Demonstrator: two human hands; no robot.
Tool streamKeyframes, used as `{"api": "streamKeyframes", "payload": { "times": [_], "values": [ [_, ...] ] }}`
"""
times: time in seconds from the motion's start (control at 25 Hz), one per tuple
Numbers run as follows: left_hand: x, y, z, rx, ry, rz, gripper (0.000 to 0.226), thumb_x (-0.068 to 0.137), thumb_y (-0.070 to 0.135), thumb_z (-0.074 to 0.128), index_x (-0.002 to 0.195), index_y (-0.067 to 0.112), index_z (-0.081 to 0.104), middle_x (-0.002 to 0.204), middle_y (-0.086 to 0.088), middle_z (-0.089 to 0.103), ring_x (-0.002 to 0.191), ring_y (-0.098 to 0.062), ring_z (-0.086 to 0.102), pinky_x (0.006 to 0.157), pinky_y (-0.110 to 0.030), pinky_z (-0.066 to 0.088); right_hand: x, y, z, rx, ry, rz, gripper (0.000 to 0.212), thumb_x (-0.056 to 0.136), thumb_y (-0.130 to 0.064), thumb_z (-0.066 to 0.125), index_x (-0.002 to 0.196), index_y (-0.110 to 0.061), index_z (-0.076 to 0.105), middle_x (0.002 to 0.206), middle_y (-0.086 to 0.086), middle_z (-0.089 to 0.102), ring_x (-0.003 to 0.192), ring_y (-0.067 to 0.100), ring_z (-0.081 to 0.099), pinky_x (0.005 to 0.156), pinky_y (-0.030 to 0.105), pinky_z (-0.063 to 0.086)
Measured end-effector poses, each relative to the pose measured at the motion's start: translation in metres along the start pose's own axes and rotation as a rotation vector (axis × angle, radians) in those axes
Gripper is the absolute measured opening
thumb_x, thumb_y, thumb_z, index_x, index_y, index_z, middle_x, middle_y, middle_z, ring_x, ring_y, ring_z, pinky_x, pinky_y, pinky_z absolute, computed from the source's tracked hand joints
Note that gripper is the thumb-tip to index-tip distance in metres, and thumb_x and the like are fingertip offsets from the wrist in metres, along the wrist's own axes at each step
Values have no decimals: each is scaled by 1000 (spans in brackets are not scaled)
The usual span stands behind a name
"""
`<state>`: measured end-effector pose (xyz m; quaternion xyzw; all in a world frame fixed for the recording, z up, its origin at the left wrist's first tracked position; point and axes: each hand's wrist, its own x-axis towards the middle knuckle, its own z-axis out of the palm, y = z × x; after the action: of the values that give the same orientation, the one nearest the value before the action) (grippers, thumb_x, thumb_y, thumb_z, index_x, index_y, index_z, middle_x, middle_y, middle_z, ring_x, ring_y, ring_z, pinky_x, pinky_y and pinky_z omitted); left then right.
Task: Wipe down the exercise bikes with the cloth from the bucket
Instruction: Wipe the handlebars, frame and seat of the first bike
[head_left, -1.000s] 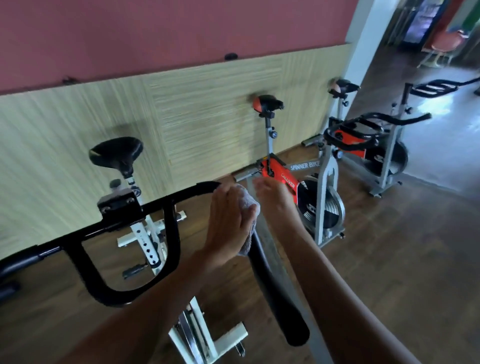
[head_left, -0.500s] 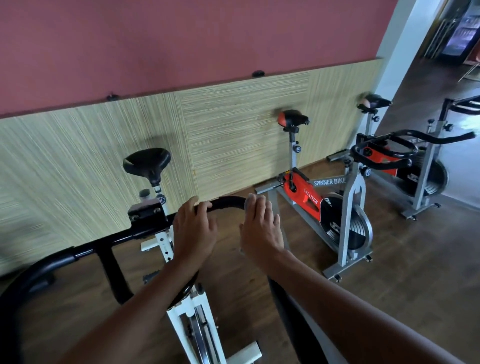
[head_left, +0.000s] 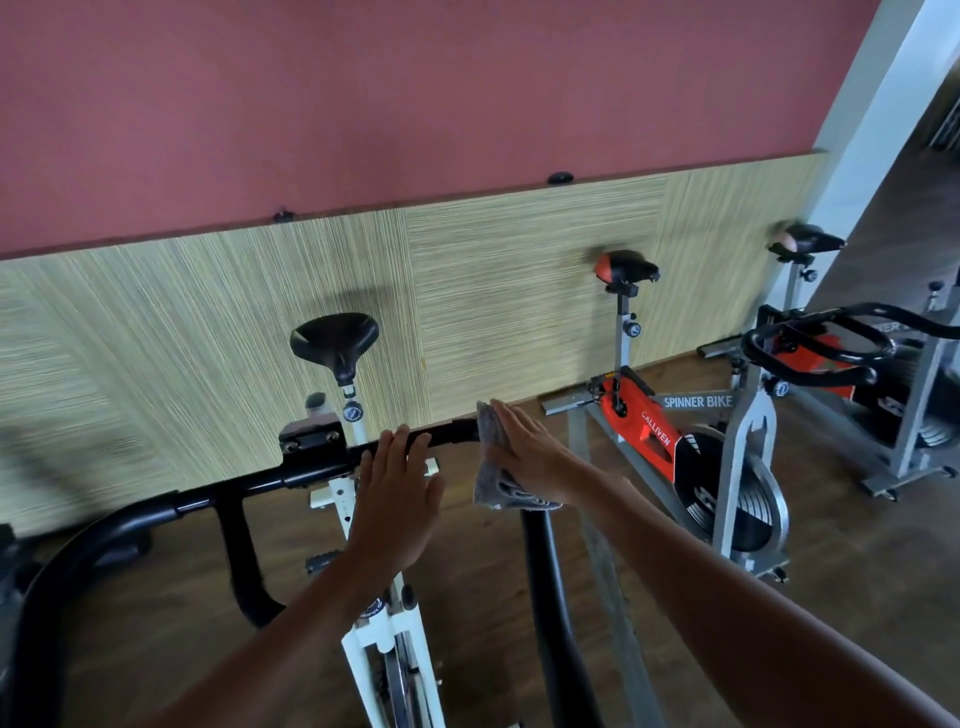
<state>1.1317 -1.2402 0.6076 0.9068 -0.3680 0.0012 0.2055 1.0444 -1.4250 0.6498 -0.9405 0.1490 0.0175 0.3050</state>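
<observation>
The white exercise bike (head_left: 384, 639) stands right below me, its black handlebar (head_left: 291, 475) crossing the view and its black saddle (head_left: 335, 338) beyond. My right hand (head_left: 530, 452) presses a grey cloth (head_left: 493, 470) with straight fingers against the handlebar's right bend. My left hand (head_left: 397, 493) lies flat, fingers straight, its fingertips on the bar just left of the cloth. The bucket is out of view.
A red and grey spinner bike (head_left: 691, 441) stands to the right, another bike (head_left: 852, 374) behind it. A wood-panelled wall (head_left: 493, 291) runs close behind the saddles. Dark wooden floor (head_left: 857, 561) lies open at the right.
The camera swung left and closer. The cloth, held under my left hand a second ago, is now under my right hand on the bar's right bend; my left hand lies flat beside it.
</observation>
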Motion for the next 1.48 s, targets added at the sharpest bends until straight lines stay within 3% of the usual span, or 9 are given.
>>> {"api": "streamKeyframes", "payload": {
  "times": [0.08,0.2,0.44,0.64,0.84,1.08,1.24,1.36,1.48],
  "values": [
    [-1,-1,-1,-13,6,0,72,95,58,20,154,16,28,164,-9,16,154,-27,3,124,-44,3,-15,-2,6,-40,28,-51,66,106,-33,38,158,-8,5,166,4,7,154,22,-1,126,38,1],
    [-1,-3,1,6,2,14,90,84,66,3,154,16,27,164,-8,15,153,-27,2,124,-46,4,-51,-4,23,-82,89,-152,74,97,-48,19,156,-4,17,165,8,16,154,20,0,126,45,11],
    [-1,-5,1,-9,19,18,104,81,79,-9,153,14,31,163,-9,19,153,-28,6,123,-49,8,-64,-22,20,-285,-35,30,63,108,-32,26,157,-11,-8,164,5,-22,150,21,-22,125,43,-4],
    [-2,-1,-1,-4,2,1,90,86,71,3,154,17,27,165,-7,15,153,-25,3,124,-46,6,-57,-37,40,-279,113,141,78,103,-38,44,157,-12,-6,164,9,-23,150,33,-23,123,52,2],
    [-3,-3,0,-2,2,5,89,88,76,3,154,20,25,165,-4,13,153,-21,1,123,-43,4,-50,-29,43,-198,160,133,78,100,-15,50,158,-11,-2,164,13,-20,150,41,-17,121,54,20],
    [-3,-6,3,26,29,20,83,90,70,7,154,20,27,164,-3,17,153,-21,4,124,-45,9,-50,-29,44,-207,201,144,81,99,-5,51,158,-11,-4,164,16,-20,150,43,-16,121,55,0],
    [-8,2,-5,6,-8,-16,76,95,66,11,153,21,30,165,-4,14,153,-20,3,122,-47,0,-56,-20,40,-72,162,43,95,89,-9,69,158,-8,4,166,17,-3,152,40,-4,123,54,14],
    [-26,24,-13,-155,76,-107,48,103,48,36,141,22,50,156,0,36,150,-16,21,121,-47,-10,-79,-11,36,190,257,-16,69,97,-10,58,156,-13,24,162,3,23,150,29,23,117,49,33],
    [-60,54,-25,-408,176,6,42,96,49,43,125,25,62,133,11,59,129,-8,50,116,-55,28,-123,-7,33,294,397,-22,50,103,-6,45,151,-16,40,151,-13,38,139,4,37,112,10,28]
  ]
}}
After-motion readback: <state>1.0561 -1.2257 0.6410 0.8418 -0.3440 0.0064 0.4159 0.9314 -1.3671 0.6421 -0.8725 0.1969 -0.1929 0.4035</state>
